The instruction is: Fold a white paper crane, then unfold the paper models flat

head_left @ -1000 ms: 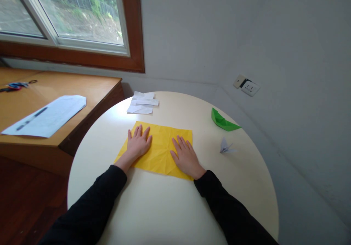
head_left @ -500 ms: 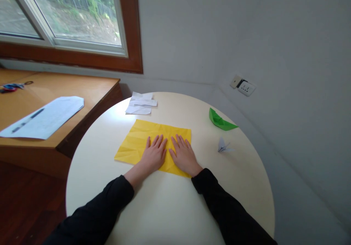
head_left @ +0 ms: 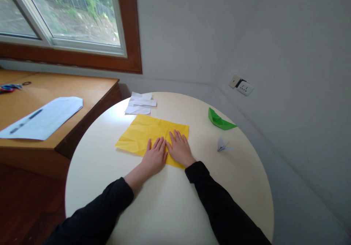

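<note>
A creased yellow paper square point(head_left: 142, 133) lies flat on the round cream table point(head_left: 170, 201). My left hand point(head_left: 155, 157) rests palm down on the paper's near edge, fingers spread. Beside it, touching, my right hand point(head_left: 178, 150) also lies flat on the paper near its near right corner. Neither hand grips anything. Both arms wear black sleeves.
Folded white paper scraps point(head_left: 139, 104) lie at the table's far edge. A green paper boat point(head_left: 219, 120) and a small grey paper crane point(head_left: 222, 144) sit to the right. A wooden desk point(head_left: 90, 87) on the left carries a white sheet point(head_left: 44, 119) and scissors point(head_left: 11, 87).
My left hand slid right across the yellow paper until it met my right hand. Both hands then drew back toward the paper's near edge, and the paper turned slightly.
</note>
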Tool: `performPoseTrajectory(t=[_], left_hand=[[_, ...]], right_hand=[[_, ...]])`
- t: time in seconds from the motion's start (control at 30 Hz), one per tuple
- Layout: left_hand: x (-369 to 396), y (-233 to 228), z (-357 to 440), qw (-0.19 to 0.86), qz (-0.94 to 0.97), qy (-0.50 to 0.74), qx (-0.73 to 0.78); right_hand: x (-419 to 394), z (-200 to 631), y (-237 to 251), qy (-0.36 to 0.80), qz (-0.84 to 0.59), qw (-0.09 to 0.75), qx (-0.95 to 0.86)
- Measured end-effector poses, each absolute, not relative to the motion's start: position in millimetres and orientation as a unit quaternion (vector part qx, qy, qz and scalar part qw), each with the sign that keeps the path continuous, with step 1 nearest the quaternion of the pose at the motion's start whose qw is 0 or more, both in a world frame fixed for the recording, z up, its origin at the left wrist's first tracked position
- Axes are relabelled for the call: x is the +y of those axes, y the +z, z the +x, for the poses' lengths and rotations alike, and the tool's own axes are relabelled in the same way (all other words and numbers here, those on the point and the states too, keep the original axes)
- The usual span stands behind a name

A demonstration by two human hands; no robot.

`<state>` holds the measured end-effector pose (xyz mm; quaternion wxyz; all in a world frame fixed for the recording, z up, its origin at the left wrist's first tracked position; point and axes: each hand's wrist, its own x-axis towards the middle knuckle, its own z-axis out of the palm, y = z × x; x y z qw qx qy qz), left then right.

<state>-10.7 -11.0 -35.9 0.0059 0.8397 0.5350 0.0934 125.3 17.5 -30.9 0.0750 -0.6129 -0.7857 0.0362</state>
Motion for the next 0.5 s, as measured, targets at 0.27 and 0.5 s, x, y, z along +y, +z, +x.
performPoseTrajectory(t=[0.27, 0.5], left_hand=[[-10.7, -35.3, -13.7, 0.024, 0.839, 0.083, 0.536], [-17.1, -33.3, -17.7, 0.0, 0.844, 0.089, 0.528]], right_hand=[[18.2, 126.2, -31.9, 0.036, -0.612, 0.071, -0.787], [18.1, 126.4, -31.7, 0.03, -0.613, 0.071, -0.786]])
